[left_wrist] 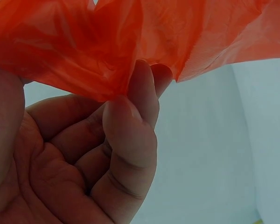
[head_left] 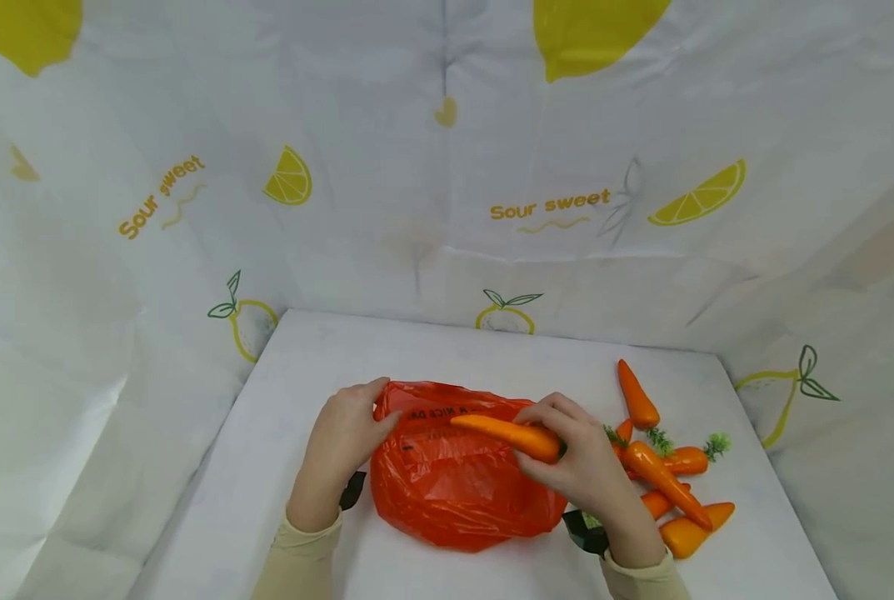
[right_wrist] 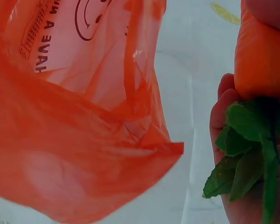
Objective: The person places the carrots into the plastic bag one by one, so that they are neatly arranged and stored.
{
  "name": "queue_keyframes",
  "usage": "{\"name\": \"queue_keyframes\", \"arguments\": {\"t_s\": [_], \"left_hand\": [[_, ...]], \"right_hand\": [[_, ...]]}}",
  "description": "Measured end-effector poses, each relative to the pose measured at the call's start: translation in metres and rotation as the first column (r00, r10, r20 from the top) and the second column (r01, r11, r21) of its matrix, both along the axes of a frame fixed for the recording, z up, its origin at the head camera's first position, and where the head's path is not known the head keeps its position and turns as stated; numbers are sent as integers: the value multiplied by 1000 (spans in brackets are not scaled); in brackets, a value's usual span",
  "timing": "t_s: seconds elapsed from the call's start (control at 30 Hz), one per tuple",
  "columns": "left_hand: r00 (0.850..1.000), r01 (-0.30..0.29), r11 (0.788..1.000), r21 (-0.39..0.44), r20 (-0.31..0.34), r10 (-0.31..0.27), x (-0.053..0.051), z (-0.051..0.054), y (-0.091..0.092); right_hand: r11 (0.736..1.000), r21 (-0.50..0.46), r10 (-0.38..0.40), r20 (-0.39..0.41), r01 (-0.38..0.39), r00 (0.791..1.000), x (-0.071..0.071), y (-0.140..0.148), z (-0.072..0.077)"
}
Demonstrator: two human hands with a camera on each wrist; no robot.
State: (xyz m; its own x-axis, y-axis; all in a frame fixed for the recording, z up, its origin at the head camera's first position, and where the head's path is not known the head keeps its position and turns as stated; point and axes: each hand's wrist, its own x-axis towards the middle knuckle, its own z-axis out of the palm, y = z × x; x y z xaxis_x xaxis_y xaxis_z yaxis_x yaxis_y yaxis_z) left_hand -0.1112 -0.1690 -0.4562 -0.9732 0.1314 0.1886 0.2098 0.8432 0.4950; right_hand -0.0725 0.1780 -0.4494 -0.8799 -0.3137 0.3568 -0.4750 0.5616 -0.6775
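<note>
A red plastic bag with dark printing lies on the white table, its mouth facing up. My left hand holds the bag's left rim; in the left wrist view the fingers of the left hand pinch the edge of the bag. My right hand grips an orange carrot by its thick end, with the narrow tip pointing left over the bag's opening. Green leaves hang from the carrot beside the palm in the right wrist view.
Several more carrots lie in a loose pile right of the right hand, some with green tops. One carrot lies farther back. A white lemon-print cloth surrounds the table at the back and sides.
</note>
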Motion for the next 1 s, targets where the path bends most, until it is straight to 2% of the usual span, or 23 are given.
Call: {"name": "queue_keyframes", "arguments": {"t_s": [0.27, 0.43, 0.7, 1.0], "left_hand": [[1000, -7, 1000, -8, 5, 7, 1, -1, 0], [1000, -6, 1000, -7, 6, 6, 0, -1, 1], [1000, -8, 1000, 4, 14, 8, 0, 0, 2], [1000, -3, 1000, 4, 17, 3, 0, -1, 1]], "right_hand": [[1000, -2, 11, 20, -11, 1000, -2, -10, -10], [1000, 6, 12, 61, -13, 998, -3, -17, -16], [997, 70, 14, 66, -19, 998, -3, -28, -21], [996, 82, 27, 114, -36, 993, -3, -38, -28]]}}
